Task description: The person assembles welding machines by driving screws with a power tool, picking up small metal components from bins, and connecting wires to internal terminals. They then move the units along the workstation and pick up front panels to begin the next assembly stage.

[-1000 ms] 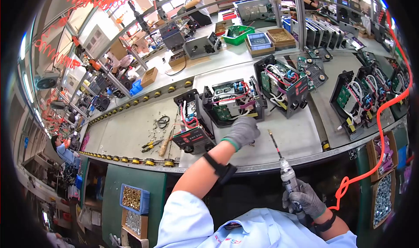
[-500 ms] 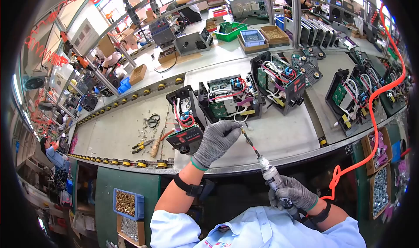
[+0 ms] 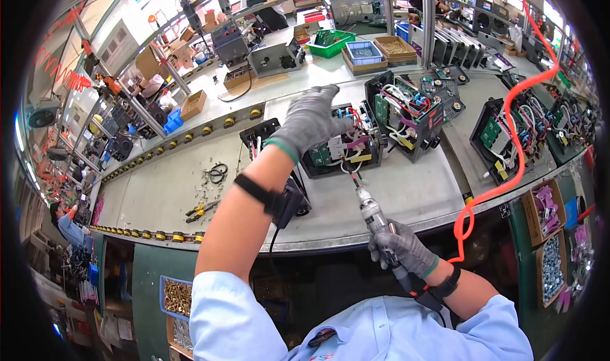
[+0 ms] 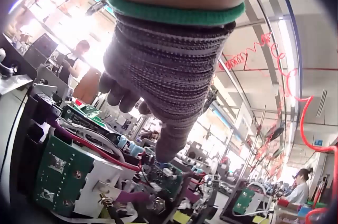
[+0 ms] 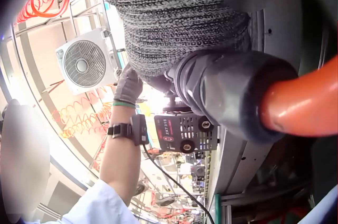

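While the right hand (image 3: 401,249) curls its fingers round a driver (image 3: 373,217), whose bit points toward eleven o'clock and ends near the six o'clock edge of the middle unit (image 3: 337,150), the left hand (image 3: 310,124) lies over that unit's eleven o'clock side with its thumb spread away from the other fingers; whether it touches the unit I cannot tell. On the table (image 3: 146,199), the right unit (image 3: 410,127) stands just beside the middle one, between two and three o'clock, the pliers (image 3: 199,213) lie well apart at eight o'clock, and an orange hose (image 3: 537,79) loops at the right hand's two o'clock.
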Demonstrator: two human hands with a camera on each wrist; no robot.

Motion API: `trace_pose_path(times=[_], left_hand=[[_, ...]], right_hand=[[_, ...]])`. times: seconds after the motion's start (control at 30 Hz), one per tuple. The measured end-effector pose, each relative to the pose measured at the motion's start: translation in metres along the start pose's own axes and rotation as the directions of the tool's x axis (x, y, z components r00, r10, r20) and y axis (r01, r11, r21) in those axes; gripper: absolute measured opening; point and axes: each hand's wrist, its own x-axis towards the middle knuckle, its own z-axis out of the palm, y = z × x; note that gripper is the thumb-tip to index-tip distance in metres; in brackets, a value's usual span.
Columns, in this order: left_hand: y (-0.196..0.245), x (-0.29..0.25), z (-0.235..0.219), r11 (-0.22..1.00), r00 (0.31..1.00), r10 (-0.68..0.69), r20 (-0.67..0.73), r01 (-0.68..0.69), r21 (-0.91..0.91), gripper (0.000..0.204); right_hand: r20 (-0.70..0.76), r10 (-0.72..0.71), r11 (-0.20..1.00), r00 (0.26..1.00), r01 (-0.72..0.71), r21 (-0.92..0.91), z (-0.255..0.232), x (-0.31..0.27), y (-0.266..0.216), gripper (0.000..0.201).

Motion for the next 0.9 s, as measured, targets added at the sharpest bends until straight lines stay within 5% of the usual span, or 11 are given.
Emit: trace_pose_path(times=[0.03,0.17,0.43,0.53,0.7,0.9], left_hand=[[0.001,0.012,0.006,0.989,0.989,-0.01,0.146,-0.012,0.147,0.087],[0.004,0.04,0.034,0.959,0.928,-0.085,0.364,-0.023,0.283,0.107],[0.005,0.047,0.081,0.871,0.942,-0.213,0.261,0.062,0.487,0.103],[0.01,0.047,0.074,0.902,0.92,-0.241,0.309,0.095,0.422,0.086],[0.003,0.054,0.07,0.914,0.896,-0.249,0.368,0.092,0.395,0.098],[0.008,0.052,0.065,0.918,0.884,-0.241,0.4,0.074,0.39,0.088]], right_hand=[[-0.009,-0.015,1.0,1.0,0.015,0.018,0.003,0.006,0.002,0.053],[-0.068,-0.035,0.999,0.997,0.038,0.036,0.011,0.017,0.01,0.051],[-0.083,-0.038,0.996,0.996,0.045,0.081,0.015,0.021,0.021,0.051],[-0.08,-0.051,0.995,0.996,0.057,0.081,0.014,0.022,0.023,0.051],[-0.064,-0.055,0.995,0.996,0.06,0.081,0.019,0.021,0.011,0.052],[-0.11,-0.074,0.996,0.991,0.078,0.037,0.024,0.024,0.015,0.053]])
